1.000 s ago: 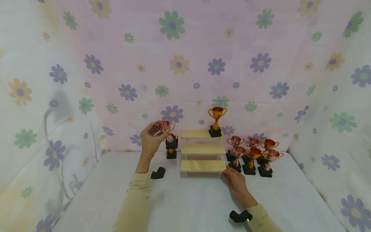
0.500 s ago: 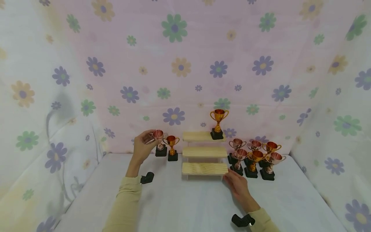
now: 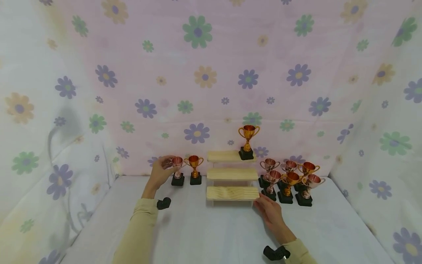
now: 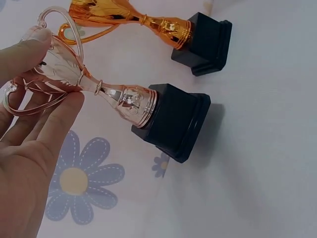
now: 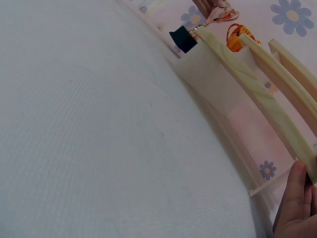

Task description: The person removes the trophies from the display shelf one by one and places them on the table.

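Note:
My left hand (image 3: 160, 171) grips a rose-gold trophy cup (image 3: 177, 163) by its bowl, thumb on one side and fingers on the other. Its black base (image 4: 173, 119) is at the tabletop, with a shadow beside it; whether it touches is hard to tell. Just right of it stands a gold trophy (image 3: 195, 167), upright and apart. At the right end of the three-step wooden stand (image 3: 232, 193), my right hand (image 3: 271, 212) holds the lowest step's corner, some fingers hidden. In the right wrist view its fingers (image 5: 296, 186) press against the plank's end.
Another gold trophy (image 3: 247, 137) stands on the right part of the top step. Several rose-gold and gold trophies (image 3: 290, 183) are grouped close together to the right of the stand. A flowered cloth backdrop (image 3: 204, 91) rises behind the white tabletop (image 3: 211, 234).
My left hand has carried the rose-gold trophy left and down, from in front of the gold trophy to its left side at table level. My right hand has stayed at the stand.

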Demonstrator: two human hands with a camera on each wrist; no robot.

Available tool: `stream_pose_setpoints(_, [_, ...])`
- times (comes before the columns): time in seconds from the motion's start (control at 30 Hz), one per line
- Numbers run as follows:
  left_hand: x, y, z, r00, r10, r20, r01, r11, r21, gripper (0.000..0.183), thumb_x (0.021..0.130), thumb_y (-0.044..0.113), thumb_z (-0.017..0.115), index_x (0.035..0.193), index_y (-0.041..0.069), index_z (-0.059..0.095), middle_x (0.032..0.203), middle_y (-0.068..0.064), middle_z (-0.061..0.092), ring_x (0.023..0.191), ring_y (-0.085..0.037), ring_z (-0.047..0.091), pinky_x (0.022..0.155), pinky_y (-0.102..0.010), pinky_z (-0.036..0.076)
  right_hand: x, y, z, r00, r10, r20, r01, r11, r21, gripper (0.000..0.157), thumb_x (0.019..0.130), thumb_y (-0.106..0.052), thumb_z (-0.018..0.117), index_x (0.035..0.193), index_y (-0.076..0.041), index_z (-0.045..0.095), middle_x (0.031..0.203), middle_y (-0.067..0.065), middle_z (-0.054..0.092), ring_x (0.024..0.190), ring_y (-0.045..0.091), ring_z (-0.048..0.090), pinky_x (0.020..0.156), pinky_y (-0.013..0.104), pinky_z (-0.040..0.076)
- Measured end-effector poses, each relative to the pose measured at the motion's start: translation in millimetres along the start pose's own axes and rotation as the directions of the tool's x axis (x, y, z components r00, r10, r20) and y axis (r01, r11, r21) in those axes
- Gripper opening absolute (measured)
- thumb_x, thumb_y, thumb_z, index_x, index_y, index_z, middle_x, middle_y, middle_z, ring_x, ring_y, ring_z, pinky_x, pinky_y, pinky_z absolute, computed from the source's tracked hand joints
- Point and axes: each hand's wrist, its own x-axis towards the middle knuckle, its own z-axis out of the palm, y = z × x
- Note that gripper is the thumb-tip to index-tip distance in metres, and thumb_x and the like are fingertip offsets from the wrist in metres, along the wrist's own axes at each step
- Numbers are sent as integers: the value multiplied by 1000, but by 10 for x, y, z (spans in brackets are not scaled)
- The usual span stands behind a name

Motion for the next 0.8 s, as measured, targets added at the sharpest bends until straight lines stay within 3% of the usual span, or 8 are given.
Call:
stream_pose_setpoints(0.2, [75, -83, 26, 999, -49, -22, 48, 998, -41, 56, 92, 7, 74, 142, -2, 51, 136, -22, 52, 131, -40, 53, 110, -46, 48, -22, -8, 3, 1000, -7, -7, 8, 1000, 18, 59, 97, -4, 62, 149, 10, 40, 151, 26, 44, 101, 9, 66, 92, 22, 58])
stream_pose_setpoints(0.37, [95, -215, 42, 998, -58, -36, 55, 996, -72, 56, 93, 7, 73, 143, -3, 49, 137, -24, 54, 129, -38, 54, 101, -25, 52, -40, -17, 11, 1000, -15, 1, 15, 1000, 22, 60, 96, -3, 62, 149, 11, 39, 151, 27, 44, 99, 8, 67, 90, 22, 59])
stream_pose_setpoints(0.53, [113, -305, 63, 997, -7, -71, 0, 995, -101, 55, 94, 10, 74, 142, -3, 51, 133, -24, 57, 122, -31, 57, 87, -8, 49, -29, -46, 27, 1000, -21, 4, 21, 1000, 11, 60, 97, -6, 62, 150, 10, 40, 152, 29, 43, 103, 10, 66, 92, 23, 58])
stream_pose_setpoints(0.67, [117, -334, 86, 997, 5, -71, -14, 992, -124, 55, 94, 9, 73, 142, -3, 50, 133, -25, 57, 121, -28, 56, 87, -7, 49, -21, -46, 28, 1000, -18, -7, 18, 1000, 9, 58, 98, -6, 61, 149, 10, 40, 152, 28, 43, 103, 10, 66, 94, 24, 57])
stream_pose_setpoints(0.8, [99, -372, 104, 998, -50, -34, 45, 987, -152, 60, 95, 4, 71, 147, -5, 42, 141, -27, 53, 129, -34, 54, 93, -11, 51, -17, -11, 20, 1000, -10, -18, 10, 1000, 12, 57, 98, -6, 62, 149, 9, 41, 152, 27, 43, 101, 8, 67, 94, 24, 58])
